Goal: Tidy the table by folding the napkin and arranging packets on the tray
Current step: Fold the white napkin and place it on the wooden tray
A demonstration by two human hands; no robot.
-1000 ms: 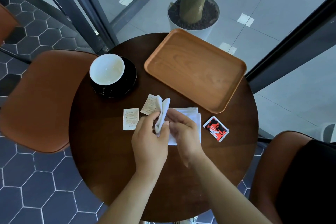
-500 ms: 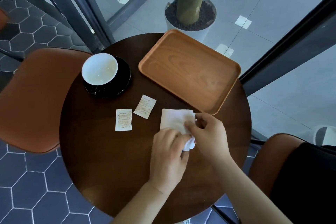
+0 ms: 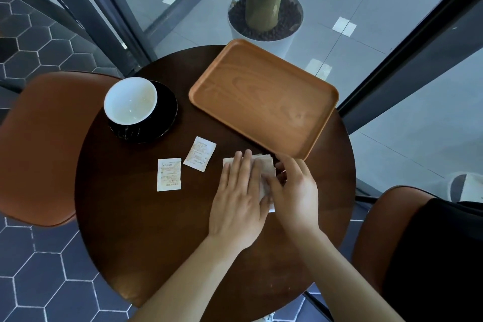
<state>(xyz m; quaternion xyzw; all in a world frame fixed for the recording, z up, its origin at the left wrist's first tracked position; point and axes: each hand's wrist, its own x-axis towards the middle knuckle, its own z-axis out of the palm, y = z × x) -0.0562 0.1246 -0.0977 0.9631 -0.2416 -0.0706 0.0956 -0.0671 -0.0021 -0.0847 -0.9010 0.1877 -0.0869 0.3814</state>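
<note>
The left hand (image 3: 239, 198) lies flat, fingers straight and close together, on the napkin (image 3: 264, 165) toward the table's (image 3: 156, 243) right edge, beside the tray's (image 3: 261, 94) near corner. The right hand's (image 3: 294, 191) curled fingers pinch the napkin's right edge.

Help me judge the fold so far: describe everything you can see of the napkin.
The napkin is white, thin paper, folded into a layered rectangle lying flat on the dark round table, just before the near corner of the wooden tray. Stacked edges show at its far side. The left hand presses flat on it; the right hand curls round its right edge. Both hands hide most of it.
</note>
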